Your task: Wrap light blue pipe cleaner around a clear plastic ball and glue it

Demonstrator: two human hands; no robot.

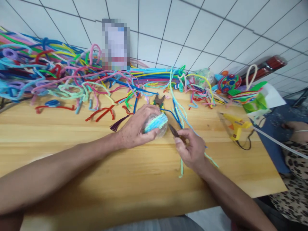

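Observation:
My left hand (pixel 136 126) is wrapped round a clear ball (pixel 161 132) with a band of blue and light green pipe cleaners (pixel 156 122) laid across it. Held in my right hand (pixel 191 147) is a pair of pliers (pixel 173 131), its dark jaws pointing toward the ball, a small gap apart from it. Most of the handles are hidden by my fingers. Long pale green and blue pipe cleaners (pixel 177 110) run along the table beside and under my right hand. Just beyond the ball lies a second cutting tool (pixel 159 101) with green and yellow handles.
Piles of coloured pipe cleaners (pixel 60 73) line the table's back edge. A yellow glue gun (pixel 237 125) with a cord lies at right. Decorated balls (pixel 229 83) stand at the back right. Another person's arm (pixel 298 131) is at the far right. Short red pieces (pixel 103 114) lie on the left.

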